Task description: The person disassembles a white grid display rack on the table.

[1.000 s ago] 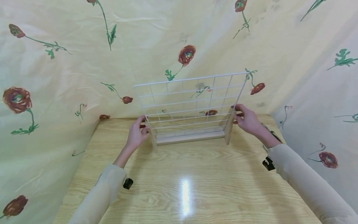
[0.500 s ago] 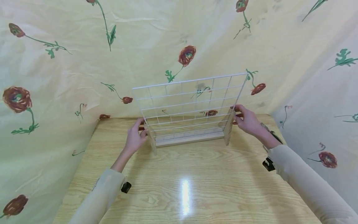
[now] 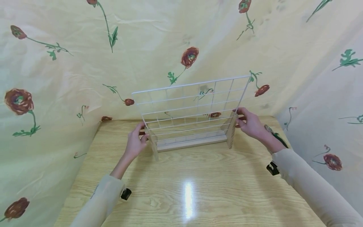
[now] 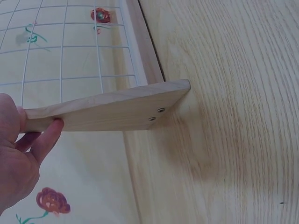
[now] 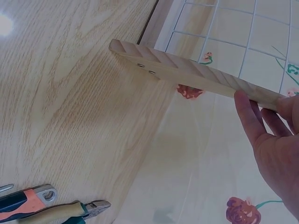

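Note:
A wire rack stands near the back of the table, its white wire grid (image 3: 190,84) leaning up between two wooden side panels. A wooden crossbar (image 3: 193,144) joins the panels at the bottom. My left hand (image 3: 134,143) grips the upper part of the left side panel (image 4: 107,109), thumb and fingers on its edges. Two screw heads (image 4: 161,110) show low on that panel's outer face. On the other side, my right hand (image 3: 250,123) holds the upper part of the right side panel (image 5: 187,72), which also bears two screw heads (image 5: 140,65).
Beside my right forearm lie hand tools: cutting pliers (image 5: 96,207) and an orange-and-black-handled tool (image 5: 30,201). A flowered cloth (image 3: 158,47) hangs behind and at both sides of the wooden table (image 3: 158,189). A light reflection shines on the tabletop.
The rack's left end has come toward me and slightly left, my left hand moving with it. The right end has shifted only a little, so the rack sits more slanted.

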{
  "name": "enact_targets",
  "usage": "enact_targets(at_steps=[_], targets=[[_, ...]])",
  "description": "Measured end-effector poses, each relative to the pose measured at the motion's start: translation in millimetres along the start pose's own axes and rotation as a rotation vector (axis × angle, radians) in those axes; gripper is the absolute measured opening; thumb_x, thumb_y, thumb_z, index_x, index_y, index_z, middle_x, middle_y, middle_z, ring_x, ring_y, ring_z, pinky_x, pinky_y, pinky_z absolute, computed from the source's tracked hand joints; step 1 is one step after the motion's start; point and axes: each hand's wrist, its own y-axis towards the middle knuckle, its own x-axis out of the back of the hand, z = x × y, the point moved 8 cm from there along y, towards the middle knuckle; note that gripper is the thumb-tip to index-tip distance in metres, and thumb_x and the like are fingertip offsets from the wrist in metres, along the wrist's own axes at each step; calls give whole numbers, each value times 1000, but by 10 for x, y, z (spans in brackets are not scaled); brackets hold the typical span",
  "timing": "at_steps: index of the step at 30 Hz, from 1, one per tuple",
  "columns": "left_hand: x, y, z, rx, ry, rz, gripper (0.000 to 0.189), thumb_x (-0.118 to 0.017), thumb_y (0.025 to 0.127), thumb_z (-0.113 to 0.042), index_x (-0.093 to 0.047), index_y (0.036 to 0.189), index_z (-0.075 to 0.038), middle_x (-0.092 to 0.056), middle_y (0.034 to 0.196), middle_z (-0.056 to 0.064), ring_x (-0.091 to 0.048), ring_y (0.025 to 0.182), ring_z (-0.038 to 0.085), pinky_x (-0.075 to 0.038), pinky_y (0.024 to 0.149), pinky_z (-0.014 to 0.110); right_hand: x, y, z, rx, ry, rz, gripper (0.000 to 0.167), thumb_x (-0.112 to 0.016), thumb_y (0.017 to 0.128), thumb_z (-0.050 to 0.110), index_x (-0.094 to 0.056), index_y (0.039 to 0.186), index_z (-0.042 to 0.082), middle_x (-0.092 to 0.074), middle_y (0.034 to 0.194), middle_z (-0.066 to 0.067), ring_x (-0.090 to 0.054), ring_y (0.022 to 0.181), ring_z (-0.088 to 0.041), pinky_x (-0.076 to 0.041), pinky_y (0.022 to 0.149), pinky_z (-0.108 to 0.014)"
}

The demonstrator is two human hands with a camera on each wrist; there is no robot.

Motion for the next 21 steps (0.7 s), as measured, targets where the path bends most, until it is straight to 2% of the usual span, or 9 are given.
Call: enact_targets(at_steps=[5, 13, 21], targets=[[19, -42, -15, -7, 2, -7, 45, -61, 84, 25, -55, 123, 3, -62, 114, 28, -68, 93, 46, -65, 71, 38, -26, -24, 9, 13, -17, 0, 39, -49, 96, -16, -44, 135, -11, -51, 127, -35, -59, 106, -52, -63, 77, -41], [49, -108, -35, -18, -5, -19, 43, -61, 83, 26, -56, 120, 4, -62, 113, 29, -68, 92, 45, -64, 71, 33, -46, -80, 90, 34, 30, 14, 39, -49, 96, -17, -43, 134, -13, -51, 124, -35, -58, 105, -54, -63, 76, -40], [84, -184, -36, -5, -7, -25, 43, -60, 83, 26, -55, 121, 6, -62, 113, 27, -67, 92, 44, -64, 72, 35, -82, -109, 113, 70, 28, -5, 38, -49, 93, -20, -45, 131, -16, -52, 120, -37, -60, 100, -54, -63, 74, -38]])
